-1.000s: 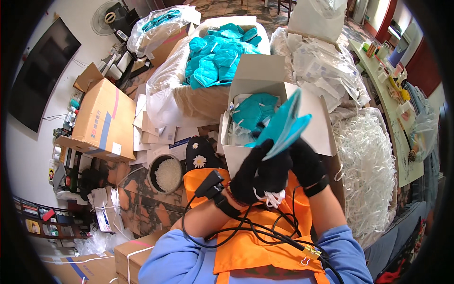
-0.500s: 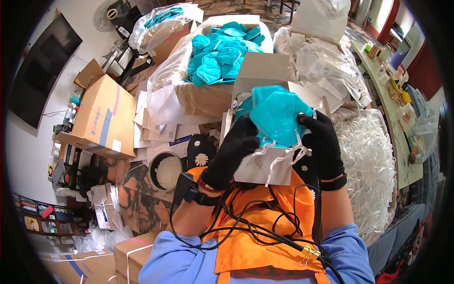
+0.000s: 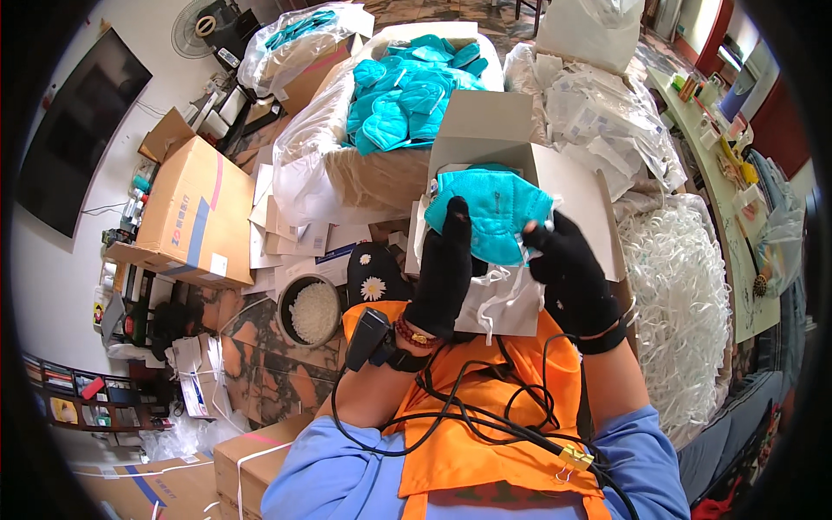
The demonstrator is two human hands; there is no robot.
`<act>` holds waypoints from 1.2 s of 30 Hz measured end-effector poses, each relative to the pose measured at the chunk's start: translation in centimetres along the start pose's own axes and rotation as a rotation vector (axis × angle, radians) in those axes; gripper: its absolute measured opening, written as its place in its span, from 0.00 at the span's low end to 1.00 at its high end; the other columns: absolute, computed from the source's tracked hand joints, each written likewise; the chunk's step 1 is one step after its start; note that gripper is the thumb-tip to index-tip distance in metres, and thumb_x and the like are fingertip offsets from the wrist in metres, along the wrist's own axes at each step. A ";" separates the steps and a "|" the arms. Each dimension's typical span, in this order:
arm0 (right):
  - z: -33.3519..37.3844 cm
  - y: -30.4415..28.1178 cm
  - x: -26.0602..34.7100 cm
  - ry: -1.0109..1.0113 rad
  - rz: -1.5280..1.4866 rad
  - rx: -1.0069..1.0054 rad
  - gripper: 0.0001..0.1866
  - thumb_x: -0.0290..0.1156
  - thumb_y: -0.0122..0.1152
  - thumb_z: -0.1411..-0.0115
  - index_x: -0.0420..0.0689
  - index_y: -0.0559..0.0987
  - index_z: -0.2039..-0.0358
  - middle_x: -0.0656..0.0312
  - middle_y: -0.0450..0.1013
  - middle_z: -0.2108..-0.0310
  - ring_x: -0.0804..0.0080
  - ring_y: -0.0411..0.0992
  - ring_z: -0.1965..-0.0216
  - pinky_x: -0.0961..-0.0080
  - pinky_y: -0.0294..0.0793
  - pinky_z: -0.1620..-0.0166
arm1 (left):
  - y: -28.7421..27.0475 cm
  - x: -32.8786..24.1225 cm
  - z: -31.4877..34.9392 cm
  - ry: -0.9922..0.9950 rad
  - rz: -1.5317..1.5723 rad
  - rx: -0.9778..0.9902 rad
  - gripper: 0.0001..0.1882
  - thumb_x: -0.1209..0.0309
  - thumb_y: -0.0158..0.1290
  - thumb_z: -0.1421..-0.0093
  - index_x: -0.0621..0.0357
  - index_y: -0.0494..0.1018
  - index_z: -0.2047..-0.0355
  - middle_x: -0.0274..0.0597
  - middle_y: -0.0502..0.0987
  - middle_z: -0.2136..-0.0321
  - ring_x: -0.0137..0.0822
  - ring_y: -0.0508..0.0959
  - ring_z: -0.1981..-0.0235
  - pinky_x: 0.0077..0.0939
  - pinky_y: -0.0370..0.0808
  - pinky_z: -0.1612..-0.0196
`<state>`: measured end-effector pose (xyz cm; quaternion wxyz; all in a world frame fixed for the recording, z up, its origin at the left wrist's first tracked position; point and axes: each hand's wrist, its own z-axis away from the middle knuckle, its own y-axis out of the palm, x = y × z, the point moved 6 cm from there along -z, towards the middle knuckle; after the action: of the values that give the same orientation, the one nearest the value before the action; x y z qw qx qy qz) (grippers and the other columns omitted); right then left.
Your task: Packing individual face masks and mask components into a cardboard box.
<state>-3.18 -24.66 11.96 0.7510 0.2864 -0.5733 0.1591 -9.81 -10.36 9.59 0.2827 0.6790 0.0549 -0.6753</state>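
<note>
L hand (image 3: 445,269) & R hand (image 3: 574,279), apart, are each clamped on opp. sides of a teal mask (image 3: 494,212), held over an open wht. box (image 3: 507,321). Mask pile (image 3: 403,100) sits beyond; wht. strips (image 3: 680,295) to R.

Teal mask (image 3: 496,212), black-gloved left hand (image 3: 444,269), black-gloved right hand (image 3: 574,273) — orange apron (image 3: 485,394), black fabric (image 3: 384,267) with white-and-yellow daisies (image 3: 373,289) — yellow item (image 3: 747,173) by an edge of the pale-green counter (image 3: 751,319)
</note>
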 end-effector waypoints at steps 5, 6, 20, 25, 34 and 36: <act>1.2 -0.6 0.6 -0.132 0.079 -0.288 0.13 0.39 0.61 0.42 0.45 0.77 0.61 0.73 0.68 0.77 0.87 0.60 0.81 0.87 0.57 0.79 | 0.3 -0.5 0.2 0.099 -0.007 -0.004 0.29 0.42 0.40 0.35 0.58 0.72 0.60 0.32 0.72 0.72 0.22 0.73 0.71 0.18 0.71 0.70; 1.1 -0.8 0.4 -0.081 0.060 -0.229 0.12 0.34 0.61 0.43 0.43 0.77 0.60 0.71 0.71 0.75 0.86 0.64 0.79 0.87 0.61 0.77 | 0.2 -0.1 0.2 0.079 -0.033 0.025 0.28 0.43 0.41 0.35 0.58 0.72 0.61 0.31 0.72 0.74 0.22 0.73 0.72 0.18 0.71 0.71; -0.1 -1.6 -1.7 -0.054 -0.180 -0.252 0.12 0.42 0.54 0.37 0.46 0.73 0.65 0.68 0.68 0.76 0.80 0.68 0.77 0.85 0.66 0.75 | 0.4 2.3 0.7 -0.062 -0.235 0.073 0.25 0.50 0.45 0.34 0.61 0.72 0.74 0.35 0.71 0.85 0.26 0.71 0.83 0.26 0.67 0.78; -0.5 -2.0 -3.6 -0.068 -0.196 -0.321 0.16 0.44 0.56 0.39 0.42 0.73 0.65 0.67 0.66 0.79 0.79 0.66 0.81 0.83 0.64 0.77 | 1.2 2.7 1.2 0.183 -0.447 0.124 0.21 0.54 0.47 0.35 0.61 0.73 0.72 0.42 0.75 0.84 0.38 0.76 0.81 0.30 0.68 0.76; -2.4 -4.3 -1.8 -0.312 0.214 -0.385 0.15 0.39 0.58 0.39 0.38 0.73 0.65 0.63 0.70 0.76 0.76 0.69 0.73 0.78 0.69 0.70 | -0.1 0.2 -0.4 -0.265 -0.208 0.233 0.17 0.61 0.60 0.44 0.60 0.75 0.61 0.32 0.77 0.72 0.22 0.73 0.70 0.20 0.72 0.67; -2.2 -2.4 -1.0 -0.303 0.408 -0.382 0.15 0.40 0.58 0.39 0.40 0.74 0.64 0.64 0.71 0.74 0.77 0.68 0.75 0.80 0.68 0.73 | 0.4 -0.1 -0.1 -0.026 -0.198 0.232 0.17 0.61 0.61 0.44 0.59 0.75 0.61 0.32 0.76 0.73 0.21 0.73 0.71 0.19 0.72 0.68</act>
<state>-0.37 -25.11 9.97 0.6497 0.0396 -0.7439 0.1513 -9.58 -10.61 9.82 0.1351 0.6894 0.0393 -0.7105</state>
